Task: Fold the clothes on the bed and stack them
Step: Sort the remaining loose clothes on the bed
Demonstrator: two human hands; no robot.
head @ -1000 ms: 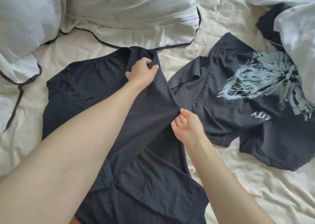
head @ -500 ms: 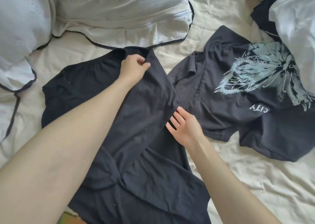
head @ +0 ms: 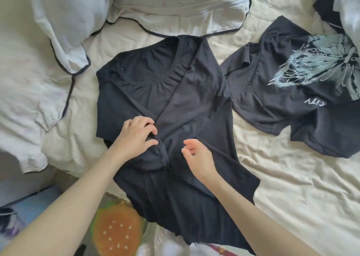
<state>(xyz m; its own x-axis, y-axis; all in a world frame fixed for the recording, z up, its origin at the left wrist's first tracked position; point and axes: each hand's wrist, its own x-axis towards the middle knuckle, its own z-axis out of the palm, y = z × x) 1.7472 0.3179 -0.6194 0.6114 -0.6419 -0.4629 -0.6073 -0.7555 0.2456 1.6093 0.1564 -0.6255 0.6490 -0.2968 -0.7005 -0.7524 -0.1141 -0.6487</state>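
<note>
Two shirts: both dark, lying on the cream sheet (head: pixel 292 187) of the bed, their near edges just beside each other.
Plain shirt (head: pixel 194 92): spread flat in the middle, gathered neckline toward the pillows, its right side folded over the front in a diagonal flap; the hem hangs off the near edge of the bed.
Printed shirt (head: pixel 292 92): to the right, crumpled, with a pale butterfly design and the word "city" showing upside down.
Left hand (head: pixel 134 137): palm down on the plain shirt's left side, fingers curled into a bunch of fabric at the edge of the flap (a loose grasp of cloth, not a tight fist).
Right hand (head: pixel 196 154): just above the plain shirt near its middle, fingers slack and parted, holding nothing.
Pillows (head: pixel 175 4): white with dark piping, at the far side, the nearest edge touching the plain shirt's collar.
More clothes (head: pixel 342 8): a dark and a white piece at the top right corner, partly cut off.
Burger cushion (head: pixel 116 232): on the floor below the bed's edge, beside the hanging hem.
</note>
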